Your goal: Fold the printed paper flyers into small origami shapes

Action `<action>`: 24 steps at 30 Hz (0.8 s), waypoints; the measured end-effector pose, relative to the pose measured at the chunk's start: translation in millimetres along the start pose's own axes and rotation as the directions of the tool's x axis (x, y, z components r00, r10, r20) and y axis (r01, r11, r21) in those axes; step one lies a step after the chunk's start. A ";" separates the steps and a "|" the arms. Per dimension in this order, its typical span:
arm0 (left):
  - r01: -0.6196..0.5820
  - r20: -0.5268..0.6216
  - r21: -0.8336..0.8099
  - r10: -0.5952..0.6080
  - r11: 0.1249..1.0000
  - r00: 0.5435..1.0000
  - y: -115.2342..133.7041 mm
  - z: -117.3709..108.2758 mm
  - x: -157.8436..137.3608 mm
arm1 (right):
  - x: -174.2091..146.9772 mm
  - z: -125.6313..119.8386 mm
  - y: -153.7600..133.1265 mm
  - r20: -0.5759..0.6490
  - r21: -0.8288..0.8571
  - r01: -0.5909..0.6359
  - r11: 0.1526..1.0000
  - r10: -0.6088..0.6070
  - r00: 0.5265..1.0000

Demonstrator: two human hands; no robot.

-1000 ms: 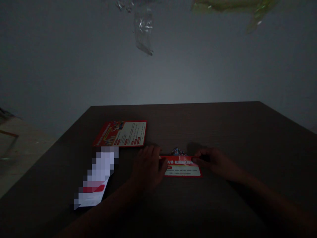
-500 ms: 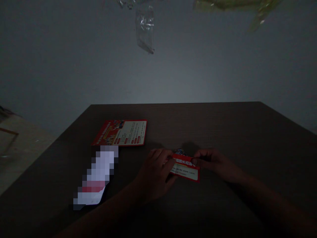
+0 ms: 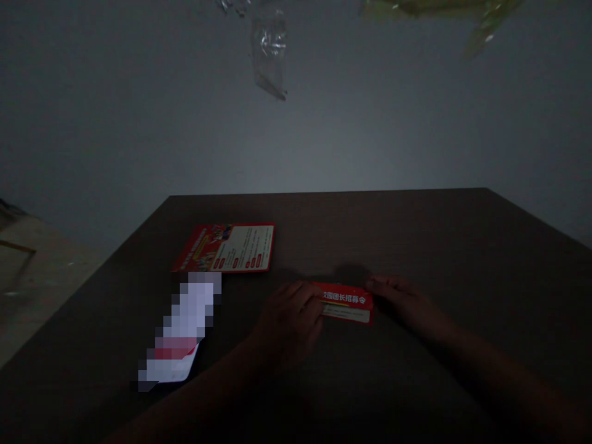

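Note:
A folded red and white printed flyer point(image 3: 346, 299) lies between my hands near the middle of the table, its red strip of white characters facing up. My left hand point(image 3: 296, 314) is closed over the flyer's left end and hides that part. At the upper right corner, my right hand point(image 3: 395, 299) pinches the flyer between thumb and fingers. Beyond my left hand, to the left, lie similar red and white flyers point(image 3: 245, 248), flat on the table.
A lit phone point(image 3: 182, 333), its screen blurred out, lies left of my left forearm. The dark wood table point(image 3: 416, 228) reaches to a pale wall point(image 3: 370, 123). Clear plastic point(image 3: 271, 55) and yellowish plastic point(image 3: 430, 9) hang on the wall.
The flyer's upper part has folded further down over the lower part, so more of the red strip shows and less white. The dark patterned bit behind it has gone from view.

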State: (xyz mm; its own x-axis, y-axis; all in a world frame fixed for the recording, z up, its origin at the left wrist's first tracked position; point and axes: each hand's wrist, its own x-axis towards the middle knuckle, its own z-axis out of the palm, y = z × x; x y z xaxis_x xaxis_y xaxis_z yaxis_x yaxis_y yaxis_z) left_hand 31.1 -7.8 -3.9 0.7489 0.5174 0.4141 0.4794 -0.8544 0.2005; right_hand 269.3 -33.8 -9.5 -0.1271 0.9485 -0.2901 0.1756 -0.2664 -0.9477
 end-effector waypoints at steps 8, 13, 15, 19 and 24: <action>-0.033 -0.102 -0.050 0.027 0.998 0.994 -0.5 -0.4 -1.6 | -2.5 -0.4 -4.2 0.000 -0.094 0.244 0.965 -0.245 0.969; -0.048 -0.128 -0.107 0.034 0.993 0.991 0.1 -0.9 -1.6 | -6.1 6.2 -8.8 0.160 -0.195 0.373 0.907 -0.346 0.925; -0.033 -0.130 -0.125 0.017 0.992 0.991 0.2 -2.2 -1.4 | -6.2 8.3 -10.0 0.154 -0.207 0.392 0.896 -0.366 0.918; -0.005 -0.133 -0.135 -0.013 0.991 0.991 -0.3 -4.3 -0.2 | -5.5 8.6 -10.5 0.105 -0.233 0.398 0.887 -0.384 0.917; -0.003 -0.126 -0.130 -0.014 0.992 0.992 -0.8 -4.5 0.9 | -6.6 8.4 -9.4 0.100 -0.166 0.405 0.899 -0.393 0.914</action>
State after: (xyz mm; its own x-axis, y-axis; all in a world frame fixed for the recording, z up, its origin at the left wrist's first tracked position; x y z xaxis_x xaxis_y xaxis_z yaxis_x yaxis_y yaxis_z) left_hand 29.4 -7.0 0.3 0.6783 0.5188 0.5202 0.4139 -0.8549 0.3130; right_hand 260.2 -39.0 0.2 -0.2828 0.9545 0.0943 0.2684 0.1731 -0.9476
